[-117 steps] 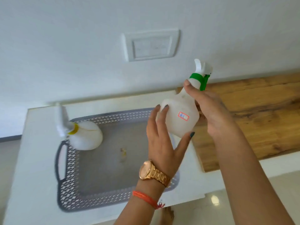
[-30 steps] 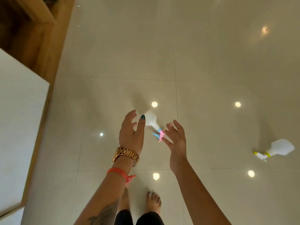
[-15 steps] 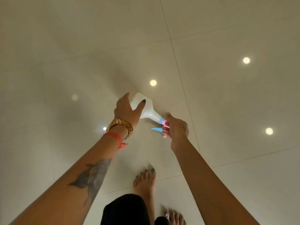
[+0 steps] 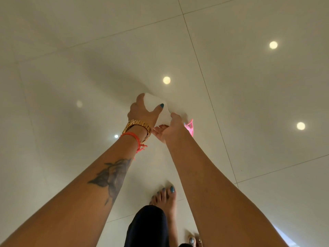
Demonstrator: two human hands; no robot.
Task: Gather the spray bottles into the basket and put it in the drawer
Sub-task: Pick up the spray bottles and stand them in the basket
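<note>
Gripping the spray bottle (image 4: 156, 107) together, left hand (image 4: 142, 113) steadies its body, right hand (image 4: 173, 130) its neck, for lifting off the floor (image 4: 249, 86).

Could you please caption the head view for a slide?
Both hands, left hand and right hand, grasp a white plastic spray bottle above the glossy tiled floor.

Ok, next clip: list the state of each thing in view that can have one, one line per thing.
spray bottle: on its side, low over the floor, held in both hands; contact with floor unclear
pink trigger: pointing right, mostly hidden behind the right hand
left hand: closed around the bottle's body
right hand: gripping the neck end
tiled floor: glossy, reflecting ceiling lights
</note>
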